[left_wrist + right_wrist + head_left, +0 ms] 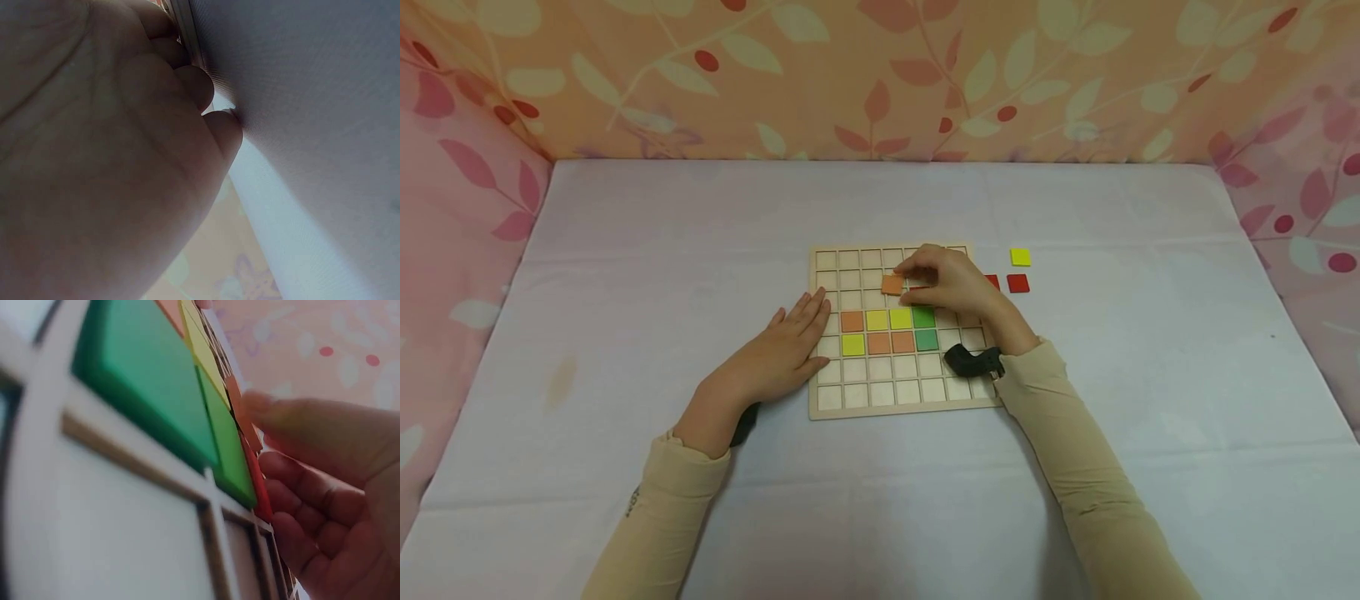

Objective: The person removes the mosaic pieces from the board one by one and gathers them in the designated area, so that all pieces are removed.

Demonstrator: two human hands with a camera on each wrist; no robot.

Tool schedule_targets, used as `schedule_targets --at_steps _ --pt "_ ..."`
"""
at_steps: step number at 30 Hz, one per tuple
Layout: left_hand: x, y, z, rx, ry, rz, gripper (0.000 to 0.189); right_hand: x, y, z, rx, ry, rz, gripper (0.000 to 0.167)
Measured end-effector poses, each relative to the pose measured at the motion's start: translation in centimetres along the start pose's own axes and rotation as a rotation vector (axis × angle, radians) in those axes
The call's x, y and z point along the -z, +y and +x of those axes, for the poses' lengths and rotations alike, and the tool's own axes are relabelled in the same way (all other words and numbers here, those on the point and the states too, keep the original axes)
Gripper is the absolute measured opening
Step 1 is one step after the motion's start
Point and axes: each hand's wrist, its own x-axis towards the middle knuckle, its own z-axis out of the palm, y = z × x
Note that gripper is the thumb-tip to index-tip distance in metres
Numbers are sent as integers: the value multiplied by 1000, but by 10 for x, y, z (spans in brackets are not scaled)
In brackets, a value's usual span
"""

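Note:
A wooden grid board [895, 392] lies on the table with two rows of square tiles in its cells. My right hand [958, 287] is over the board's upper part and pinches an orange tile [891, 285] between thumb and fingers. The tile sits tilted over the cells, and in the right wrist view the thumb [300, 425] presses on its face. A red tile [919, 294] shows partly under that hand, just above the green tile [923, 317]. My left hand [778, 354] rests with fingers extended on the board's left edge.
Yellow [877, 320], orange and green tiles fill the cells below the right hand. Beyond the board's right side lie a yellow tile [1020, 257], a red tile [1018, 283] and another red tile [992, 282] partly hidden. Floral cloth [880, 83] walls the table.

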Motion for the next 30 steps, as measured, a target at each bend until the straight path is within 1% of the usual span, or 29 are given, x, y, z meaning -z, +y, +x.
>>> schedule_targets --at_steps 4,8,12,15,21,30 --pt "0 0 0 0 -3 0 71 -2 -1 0 -11 17 -31 36" --pt "0 0 0 1 -5 -2 72 -3 -2 1 7 10 -55 35" --pt "-1 0 0 1 -3 -1 72 -4 -4 1 23 2 -84 31" --pt "-1 0 -1 1 -3 -3 72 -5 -3 1 16 -4 -78 28" --pt "-1 -2 0 2 -7 -1 72 -3 -1 -1 -16 1 -38 28" --pt "-2 -2 -1 1 -5 -9 72 1 2 -2 -21 13 -4 29"
